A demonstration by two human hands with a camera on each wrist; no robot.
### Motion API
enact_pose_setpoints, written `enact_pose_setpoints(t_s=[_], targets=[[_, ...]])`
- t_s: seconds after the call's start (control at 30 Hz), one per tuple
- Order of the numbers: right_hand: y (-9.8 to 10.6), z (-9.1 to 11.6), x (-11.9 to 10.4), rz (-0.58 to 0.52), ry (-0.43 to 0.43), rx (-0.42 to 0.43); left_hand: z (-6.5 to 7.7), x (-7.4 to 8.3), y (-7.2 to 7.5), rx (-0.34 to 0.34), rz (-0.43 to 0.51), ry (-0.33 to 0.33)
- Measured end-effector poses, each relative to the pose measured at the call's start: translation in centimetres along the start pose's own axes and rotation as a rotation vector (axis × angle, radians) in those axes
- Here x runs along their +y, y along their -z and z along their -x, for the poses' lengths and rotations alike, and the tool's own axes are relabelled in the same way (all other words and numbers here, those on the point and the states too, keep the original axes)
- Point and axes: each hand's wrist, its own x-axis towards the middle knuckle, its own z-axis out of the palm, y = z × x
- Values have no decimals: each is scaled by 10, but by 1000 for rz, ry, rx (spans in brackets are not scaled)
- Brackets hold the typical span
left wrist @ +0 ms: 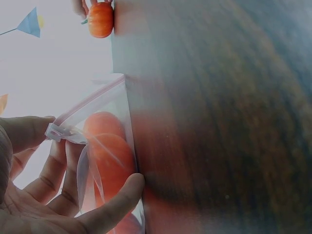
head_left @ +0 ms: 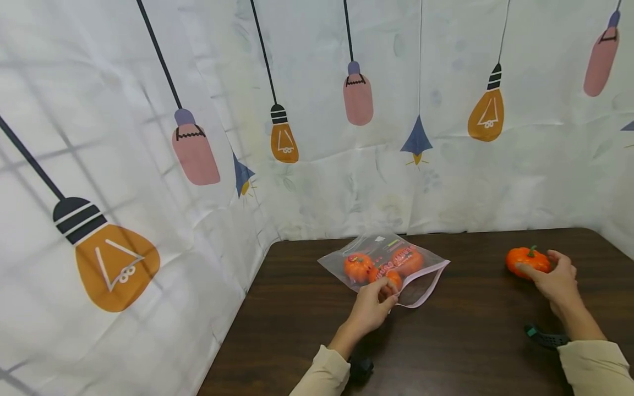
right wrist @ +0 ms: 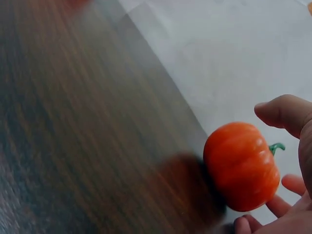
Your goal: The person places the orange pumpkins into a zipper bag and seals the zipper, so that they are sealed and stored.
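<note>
A clear zip bag point(head_left: 430, 273) with a pink seal lies on the table, its sealed end toward the right. Inside it are several small orange toy pumpkins point(head_left: 358, 268). My left hand point(head_left: 371, 306) pinches the bag's edge near a seal corner; in the left wrist view thumb and a finger hold the zip end tab point(left wrist: 54, 132), with another finger low against the bag. To the right, a larger orange toy pumpkin point(head_left: 525, 259) with a green stem sits on the table. My right hand point(head_left: 558, 281) spreads around it, the thumb point(right wrist: 280, 113) apart from its skin and fingers close at its side.
The dark wooden table point(head_left: 475, 341) meets a white cloth backdrop point(head_left: 317, 198) printed with hanging lamps along its back and left. Dark straps point(head_left: 547, 337) circle the wrists.
</note>
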Motion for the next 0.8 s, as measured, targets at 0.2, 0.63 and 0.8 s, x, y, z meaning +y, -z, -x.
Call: enact_pose_setpoints(t_s=[0.2, 0.63, 0.8], targets=[[-1, -3, 8, 35, 32, -22, 0, -1, 0, -3, 11, 7], [1, -6, 19, 24, 115, -97, 1, 0, 1, -1, -4, 16], [0, -7, 19, 27, 130, -102, 1, 1, 1, -6, -4, 25]])
